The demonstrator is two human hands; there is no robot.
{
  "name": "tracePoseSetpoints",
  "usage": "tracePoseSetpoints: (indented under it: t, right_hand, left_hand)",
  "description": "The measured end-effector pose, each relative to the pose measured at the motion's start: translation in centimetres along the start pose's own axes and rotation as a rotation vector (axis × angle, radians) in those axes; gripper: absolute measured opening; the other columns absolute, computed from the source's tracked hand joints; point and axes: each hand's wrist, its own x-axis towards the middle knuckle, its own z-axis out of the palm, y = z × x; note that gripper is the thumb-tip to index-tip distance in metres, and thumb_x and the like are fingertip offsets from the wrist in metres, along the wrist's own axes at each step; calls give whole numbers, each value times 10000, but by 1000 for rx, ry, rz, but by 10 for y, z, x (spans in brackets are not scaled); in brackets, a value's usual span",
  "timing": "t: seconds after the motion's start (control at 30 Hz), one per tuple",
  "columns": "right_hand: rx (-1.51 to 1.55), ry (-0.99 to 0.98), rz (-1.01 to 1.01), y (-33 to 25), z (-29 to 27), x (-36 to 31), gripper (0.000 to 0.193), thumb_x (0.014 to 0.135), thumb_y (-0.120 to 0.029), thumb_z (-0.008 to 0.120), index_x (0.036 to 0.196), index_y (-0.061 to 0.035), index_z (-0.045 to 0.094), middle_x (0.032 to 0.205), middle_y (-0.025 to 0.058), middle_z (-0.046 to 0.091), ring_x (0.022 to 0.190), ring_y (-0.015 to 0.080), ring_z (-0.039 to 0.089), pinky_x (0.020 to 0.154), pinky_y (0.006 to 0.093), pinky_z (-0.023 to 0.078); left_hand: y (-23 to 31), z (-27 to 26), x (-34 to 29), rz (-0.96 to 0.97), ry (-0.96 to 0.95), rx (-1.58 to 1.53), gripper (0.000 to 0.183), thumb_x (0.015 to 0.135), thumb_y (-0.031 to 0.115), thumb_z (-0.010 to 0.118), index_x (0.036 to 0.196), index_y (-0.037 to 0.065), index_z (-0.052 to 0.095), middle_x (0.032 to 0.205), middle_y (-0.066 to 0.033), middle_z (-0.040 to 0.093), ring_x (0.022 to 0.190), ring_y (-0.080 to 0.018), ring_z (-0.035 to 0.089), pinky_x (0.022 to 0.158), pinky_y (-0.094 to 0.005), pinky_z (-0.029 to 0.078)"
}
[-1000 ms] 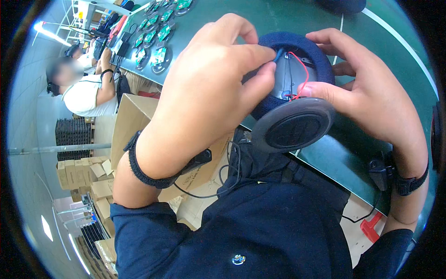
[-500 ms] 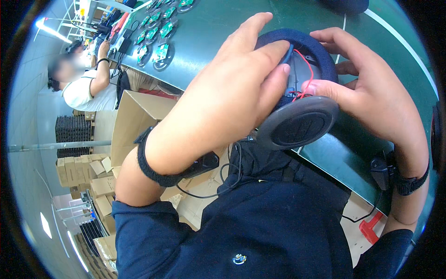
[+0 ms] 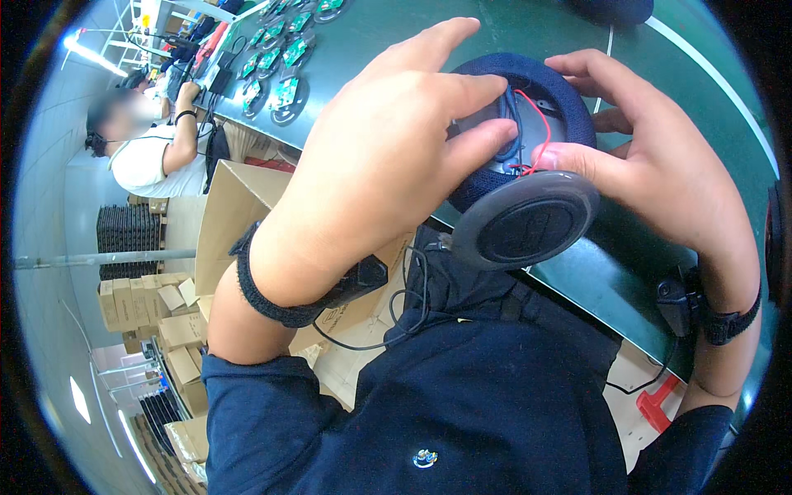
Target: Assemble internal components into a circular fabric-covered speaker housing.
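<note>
A round, dark blue fabric-covered speaker housing (image 3: 584,111) is held above the green table, its open end facing me. Blue wires (image 3: 510,107) and a red wire (image 3: 546,124) show inside. A grey-rimmed round end cap (image 3: 528,221) with a black centre tilts in front of the opening. My left hand (image 3: 396,136) has its thumb and index finger at the blue wires, the other visible finger stretched out. Around the housing's right side curl the fingers of my right hand (image 3: 652,148); its thumb rests by the red wire at the opening. The housing's underside is hidden.
Several green circuit boards on dark round bases (image 3: 287,92) lie at the table's far left. Another dark blue rounded thing (image 3: 619,8) sits at the far edge of view. An open cardboard box (image 3: 235,202) stands left of the table, and a co-worker (image 3: 153,157) sits beyond it.
My left hand has drawn slightly left and its thumb and index finger show more of the blue wires. The end cap has shifted slightly down. My right hand has stayed almost still.
</note>
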Motion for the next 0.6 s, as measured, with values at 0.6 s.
tracePoseSetpoints:
  t: [0.6]
  right_hand:
    - [-5,-18,36,-6,-2,2,681,886,-224,853,1462,-13,558,1373,189,665,1199,258,681,1012,386,564]
  left_hand:
    - [-7,5,11,121,98,-48,156,857,30,784,1012,48,788,985,-113,722,873,-293,679,784,-380,545]
